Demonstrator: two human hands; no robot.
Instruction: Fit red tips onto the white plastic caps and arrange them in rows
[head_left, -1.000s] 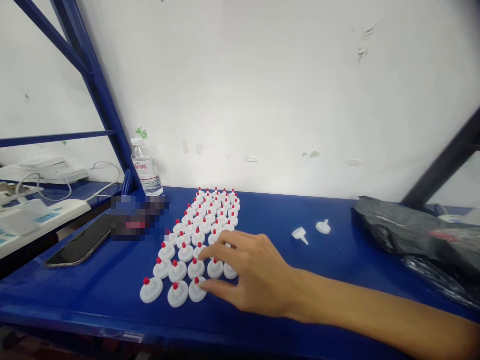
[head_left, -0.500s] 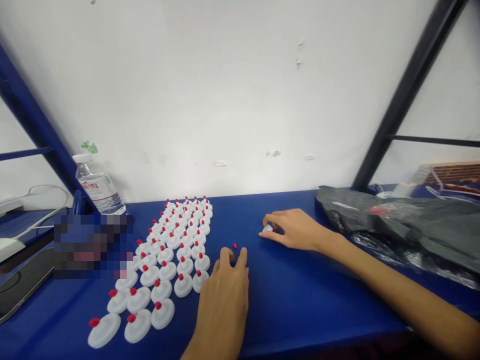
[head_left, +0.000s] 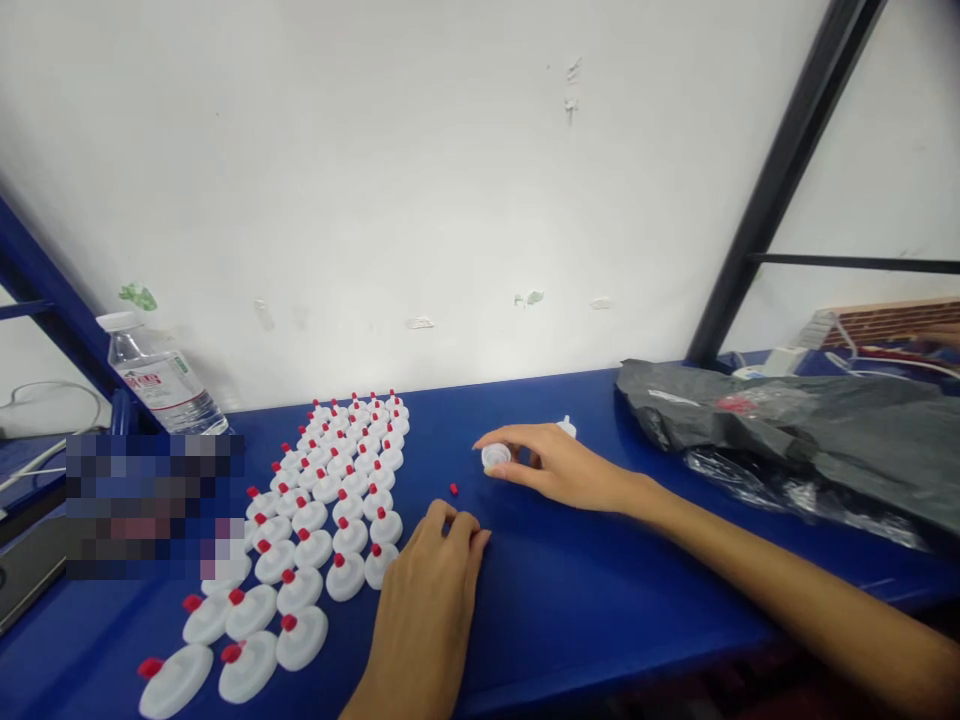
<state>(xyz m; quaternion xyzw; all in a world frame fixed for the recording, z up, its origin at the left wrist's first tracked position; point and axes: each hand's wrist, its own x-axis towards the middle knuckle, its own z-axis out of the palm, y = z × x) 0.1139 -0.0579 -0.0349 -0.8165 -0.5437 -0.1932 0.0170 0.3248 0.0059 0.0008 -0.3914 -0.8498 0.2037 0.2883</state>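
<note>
Two bare hands, bare forearms.
Left hand point(head_left: 431, 590) and right hand point(head_left: 559, 465): no gloves, sleeves, rings, watch or markings visible.

shelf point(head_left: 600, 590): blue, smooth, glossy | caps point(head_left: 330, 500): white plastic, matt, red tips | bag point(head_left: 810, 430): black plastic film, crinkled, shiny | bottle point(head_left: 161, 385): clear plastic

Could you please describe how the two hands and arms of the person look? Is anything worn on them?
Both are bare. The left hand and the right hand wear no gloves, and no rings, watch or bracelet show. The right forearm is uncovered along its whole visible length, no sleeve. Fingers are slender, with short, unpainted nails. No markings are visible.
</note>
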